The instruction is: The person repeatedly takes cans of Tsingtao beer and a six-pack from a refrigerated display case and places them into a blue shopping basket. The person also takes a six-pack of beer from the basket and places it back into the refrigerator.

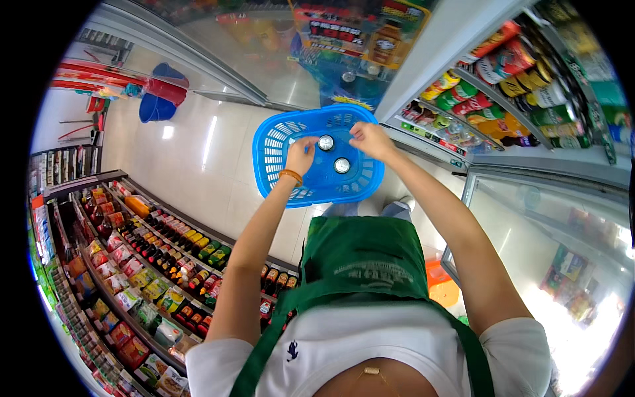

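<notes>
A blue plastic shopping basket (264, 135) with slotted sides is in front of me. Two drink cans stand upright on its bottom, a farther can (325, 142) and a nearer can (341, 165), their silver tops facing up. My left hand (301, 156), with an orange-brown band on the wrist, reaches over the left side. Its loosely bent fingertips are close beside the farther can; whether they touch it I cannot tell. Over the right part of the basket is my right hand (372, 140), fingers half curled and apart, nothing visible in them.
To the right, an open cooler holds shelves of cans and bottles (509, 86), with its glass door (549, 231) swung out. Another glass door (264, 46) stands beyond the basket. Shelves of sauces and packets (145, 278) line the left. Blue buckets (157, 108) sit farther back.
</notes>
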Tool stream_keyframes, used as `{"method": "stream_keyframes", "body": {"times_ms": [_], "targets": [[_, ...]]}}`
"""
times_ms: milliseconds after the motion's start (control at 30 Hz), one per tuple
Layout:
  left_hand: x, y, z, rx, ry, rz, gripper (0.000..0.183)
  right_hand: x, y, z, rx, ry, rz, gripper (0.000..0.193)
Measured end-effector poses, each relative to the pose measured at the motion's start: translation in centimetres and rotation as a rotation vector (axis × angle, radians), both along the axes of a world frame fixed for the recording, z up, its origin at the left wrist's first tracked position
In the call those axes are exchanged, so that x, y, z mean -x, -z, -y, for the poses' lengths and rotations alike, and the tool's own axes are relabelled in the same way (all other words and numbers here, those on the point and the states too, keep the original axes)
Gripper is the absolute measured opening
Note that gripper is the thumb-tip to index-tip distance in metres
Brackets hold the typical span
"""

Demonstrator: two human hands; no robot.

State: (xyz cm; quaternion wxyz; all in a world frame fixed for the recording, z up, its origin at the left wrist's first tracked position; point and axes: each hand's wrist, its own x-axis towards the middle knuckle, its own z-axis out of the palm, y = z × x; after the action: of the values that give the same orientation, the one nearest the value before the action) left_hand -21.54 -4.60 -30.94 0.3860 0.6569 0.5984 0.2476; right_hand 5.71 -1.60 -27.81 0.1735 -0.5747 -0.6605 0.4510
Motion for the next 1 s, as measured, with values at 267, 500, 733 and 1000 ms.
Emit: {"method": "stream_keyframes", "body": {"times_ms": [267,500,733,1000], "targets": [[5.7,22.8,-0.3,0.559,-0.221,-0.106,0.057,14.5,18.3,-3.3,0.123,-0.13,0.476,0.08],[2.4,26.6,-5.2,0.646,-0.132,-0.254,0.062,15.1,26.1,-5.4,0.036,-0.079,0.499,0.086],[3.5,24.4,-1.8,0.306,-0.121,-0.015,0.056,11.6,18.9,-4.0,-0.009,-0.033,0.312,0.074],[-7.6,-4.9,-0.7,-0.115,0.211,0.272,0.054,-2.9,-4.7,2.9,-0.231,0.183,0.193,0.076]]}}
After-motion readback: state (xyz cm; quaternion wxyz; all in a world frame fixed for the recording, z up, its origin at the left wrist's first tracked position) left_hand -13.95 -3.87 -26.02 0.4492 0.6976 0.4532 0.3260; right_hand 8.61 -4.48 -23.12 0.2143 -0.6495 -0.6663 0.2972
